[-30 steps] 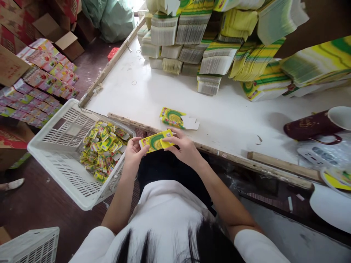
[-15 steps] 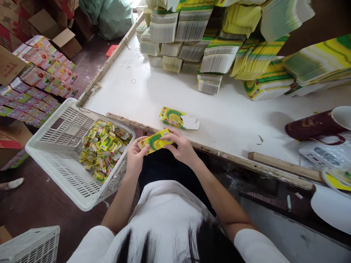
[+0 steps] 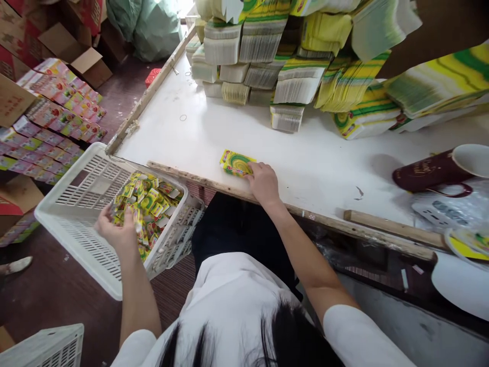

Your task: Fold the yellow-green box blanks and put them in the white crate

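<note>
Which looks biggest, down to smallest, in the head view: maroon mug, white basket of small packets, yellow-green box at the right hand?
1. White basket
2. Maroon mug, running to the picture edge
3. Yellow-green box, partly hidden by the right hand

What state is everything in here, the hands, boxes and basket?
Left hand: fingers parted, over the basket, blurred.
Right hand: gripping the yellow box's end.
Yellow box: lying on the table.
Basket: partly filled.
Small packets: heaped loosely.
Brown carton: flaps open.
</note>
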A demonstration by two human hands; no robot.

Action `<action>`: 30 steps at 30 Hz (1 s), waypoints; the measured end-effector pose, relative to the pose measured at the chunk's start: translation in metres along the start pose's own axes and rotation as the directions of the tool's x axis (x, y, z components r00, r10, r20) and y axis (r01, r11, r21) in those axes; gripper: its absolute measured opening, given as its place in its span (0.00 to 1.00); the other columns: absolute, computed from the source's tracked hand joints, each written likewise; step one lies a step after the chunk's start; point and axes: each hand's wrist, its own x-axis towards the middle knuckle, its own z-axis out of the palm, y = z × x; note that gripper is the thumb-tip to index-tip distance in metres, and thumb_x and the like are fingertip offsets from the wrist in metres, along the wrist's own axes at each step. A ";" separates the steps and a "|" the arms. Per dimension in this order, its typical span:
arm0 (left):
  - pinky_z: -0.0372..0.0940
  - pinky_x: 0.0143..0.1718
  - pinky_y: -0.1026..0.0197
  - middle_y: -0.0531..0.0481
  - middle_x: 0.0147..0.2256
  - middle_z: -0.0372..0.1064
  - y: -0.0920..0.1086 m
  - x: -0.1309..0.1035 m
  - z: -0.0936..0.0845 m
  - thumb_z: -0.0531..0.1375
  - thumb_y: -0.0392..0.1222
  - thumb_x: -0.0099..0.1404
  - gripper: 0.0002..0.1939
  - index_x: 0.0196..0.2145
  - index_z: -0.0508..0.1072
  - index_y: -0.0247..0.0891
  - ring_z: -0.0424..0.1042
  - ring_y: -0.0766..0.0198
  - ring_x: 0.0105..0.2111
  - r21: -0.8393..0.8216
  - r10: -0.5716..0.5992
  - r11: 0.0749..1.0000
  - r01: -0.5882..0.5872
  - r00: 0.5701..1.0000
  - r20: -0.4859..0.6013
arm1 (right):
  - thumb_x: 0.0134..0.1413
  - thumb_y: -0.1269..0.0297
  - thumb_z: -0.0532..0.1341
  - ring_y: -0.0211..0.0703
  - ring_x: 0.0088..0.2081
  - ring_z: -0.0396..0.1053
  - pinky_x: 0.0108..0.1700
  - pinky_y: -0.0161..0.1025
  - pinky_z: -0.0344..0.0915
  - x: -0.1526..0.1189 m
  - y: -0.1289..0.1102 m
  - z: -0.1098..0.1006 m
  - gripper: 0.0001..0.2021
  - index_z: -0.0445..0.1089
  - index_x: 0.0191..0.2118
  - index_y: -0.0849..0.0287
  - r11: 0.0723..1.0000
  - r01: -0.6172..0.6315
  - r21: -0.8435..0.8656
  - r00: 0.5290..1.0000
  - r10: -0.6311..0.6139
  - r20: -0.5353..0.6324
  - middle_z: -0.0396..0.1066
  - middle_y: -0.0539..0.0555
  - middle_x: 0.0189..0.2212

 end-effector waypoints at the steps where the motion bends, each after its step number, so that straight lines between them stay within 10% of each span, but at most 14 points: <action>1: 0.66 0.50 0.53 0.40 0.53 0.62 0.006 -0.010 0.007 0.65 0.45 0.58 0.29 0.56 0.67 0.35 0.64 0.54 0.52 -0.075 -0.005 0.997 0.005 1.000 0.003 | 0.56 0.73 0.61 0.59 0.46 0.67 0.52 0.56 0.65 0.001 -0.001 0.002 0.16 0.70 0.51 0.65 1.000 -0.003 -0.018 1.000 0.003 0.006 0.73 0.66 0.44; 5: 0.68 0.46 0.60 0.44 0.44 0.71 0.047 -0.061 0.048 0.66 0.48 0.58 0.21 0.47 0.73 0.37 0.70 0.61 0.45 -0.435 0.026 0.893 0.117 0.951 0.310 | 0.52 0.74 0.62 0.57 0.44 0.68 0.50 0.56 0.65 -0.004 -0.013 -0.003 0.19 0.64 0.51 0.62 0.996 -0.025 0.080 0.995 0.032 -0.089 0.71 0.62 0.41; 10: 0.70 0.48 0.56 0.42 0.51 0.71 0.108 -0.104 0.079 0.69 0.57 0.54 0.31 0.53 0.70 0.44 0.72 0.55 0.51 -0.729 0.215 0.509 0.458 0.752 0.623 | 0.52 0.69 0.65 0.44 0.34 0.69 0.40 0.43 0.69 -0.036 -0.050 -0.019 0.24 0.57 0.52 0.54 0.805 0.076 0.588 0.997 -0.075 -0.026 0.66 0.49 0.33; 17: 0.68 0.37 0.63 0.54 0.28 0.64 0.154 -0.105 0.078 0.64 0.65 0.57 0.24 0.34 0.70 0.41 0.69 0.67 0.29 -0.843 0.085 0.077 0.532 0.839 0.537 | 0.53 0.60 0.67 0.40 0.38 0.68 0.42 0.39 0.69 -0.095 -0.101 -0.002 0.24 0.60 0.52 0.53 0.390 -0.088 0.916 0.923 -0.313 0.222 0.66 0.50 0.37; 24: 0.68 0.37 0.64 0.52 0.31 0.69 0.135 -0.111 0.082 0.63 0.73 0.50 0.31 0.35 0.73 0.42 0.71 0.64 0.34 -0.813 0.083 0.223 0.538 0.821 0.565 | 0.51 0.59 0.69 0.40 0.35 0.66 0.38 0.37 0.66 -0.086 -0.093 0.000 0.21 0.67 0.50 0.55 0.487 -0.132 0.864 0.946 -0.198 0.256 0.69 0.49 0.35; 30: 0.68 0.39 0.67 0.53 0.32 0.77 0.112 -0.117 0.081 0.74 0.46 0.51 0.14 0.34 0.79 0.39 0.74 0.68 0.31 -0.770 0.090 0.447 0.455 0.834 0.545 | 0.50 0.59 0.70 0.41 0.36 0.70 0.40 0.38 0.67 -0.073 -0.070 -0.014 0.13 0.75 0.41 0.58 0.392 -0.188 0.900 0.940 -0.194 0.280 0.75 0.50 0.35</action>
